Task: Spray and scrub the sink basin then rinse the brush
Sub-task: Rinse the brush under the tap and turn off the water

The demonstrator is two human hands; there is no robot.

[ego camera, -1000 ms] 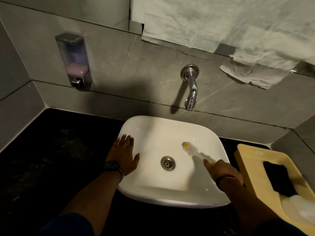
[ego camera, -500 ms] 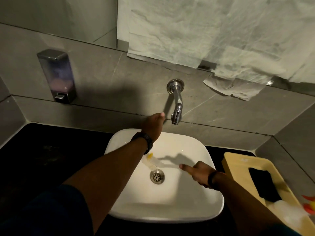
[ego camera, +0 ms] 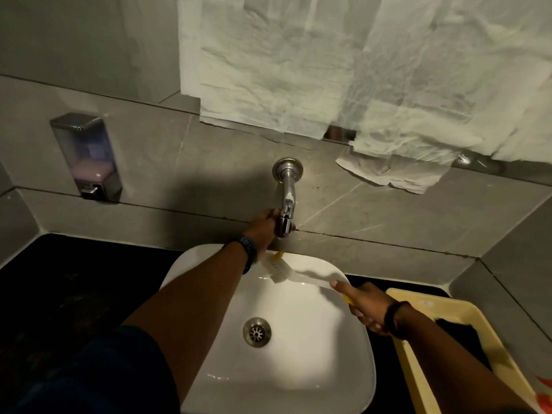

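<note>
A white square sink basin [ego camera: 298, 369] sits on a black counter, its metal drain [ego camera: 257, 332] at the centre. A chrome wall tap [ego camera: 287, 192] juts out over the basin's far rim. My left hand [ego camera: 264, 225] reaches up and is closed around the tap's lower end. My right hand [ego camera: 366, 306] grips the yellow handle of a white-bristled brush [ego camera: 277, 268], whose head lies over the far part of the basin just under the spout. No water stream is visible.
A yellow plastic tray [ego camera: 418, 363] stands on the counter right of the basin, holding something dark. A soap dispenser [ego camera: 86, 158] hangs on the grey tiled wall at left. Crumpled paper sheets [ego camera: 343, 70] cover the mirror above the tap.
My left hand left the basin's rim, rose to the tap and closed on it. The brush head swung from the drain area up under the spout.
</note>
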